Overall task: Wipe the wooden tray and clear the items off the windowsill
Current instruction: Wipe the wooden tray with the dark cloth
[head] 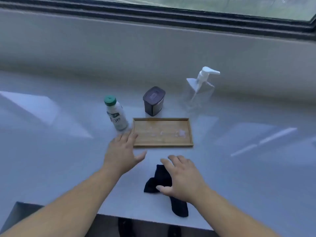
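A shallow wooden tray (162,132) lies on the pale windowsill (51,159), with a few wet or whitish smears on its floor. My left hand (122,151) hovers open at the tray's near-left corner, fingers spread, holding nothing. A dark cloth (160,178) lies crumpled near the sill's front edge. My right hand (183,178) is spread on top of it, thumb on its left fold, not closed around it. Behind the tray stand a white bottle with a green cap (116,115), a dark square container (153,100) and a clear pump bottle (201,89).
The window frame (171,16) runs along the top, above a low grey wall. The sill's front edge (153,219) is close below my hands, with a dark floor beneath. Bright light patches fall on the sill at left and right.
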